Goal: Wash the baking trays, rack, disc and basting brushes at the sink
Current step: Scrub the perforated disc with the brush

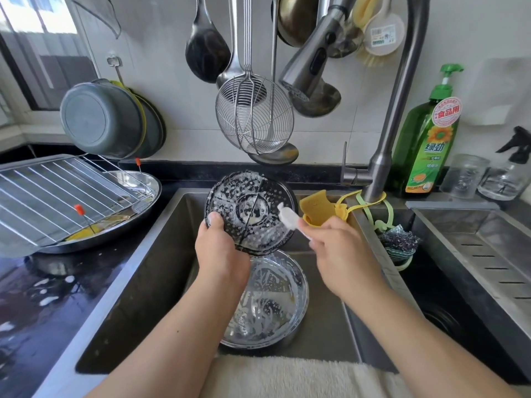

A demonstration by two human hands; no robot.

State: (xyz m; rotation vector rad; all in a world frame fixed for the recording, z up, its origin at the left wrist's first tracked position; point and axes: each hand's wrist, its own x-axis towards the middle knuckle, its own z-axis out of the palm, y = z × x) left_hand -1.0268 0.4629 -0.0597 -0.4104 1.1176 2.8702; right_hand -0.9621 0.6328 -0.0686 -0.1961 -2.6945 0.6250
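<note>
My left hand (219, 248) grips the lower left rim of a black perforated disc (250, 211), tilted up over the sink and covered in suds. My right hand (342, 251) holds a white brush (288, 218) whose head rests on the disc's right side. Below the disc a round metal tray (270, 300) smeared with foam lies in the sink (138, 277). On the counter at left a wire rack (54, 191) lies across a flat tray (17, 168) and a round steel tray (143, 182); brushes with orange tips (78, 208) stick up through it.
The faucet head (310, 61) hangs above the disc, with ladles and a wire skimmer (254, 116) on the wall behind. A green soap bottle (428, 145), jars and a spray bottle stand at right. A yellow sponge holder (316, 208) and scourer (398, 242) sit by the divider. A towel (287, 377) covers the front edge.
</note>
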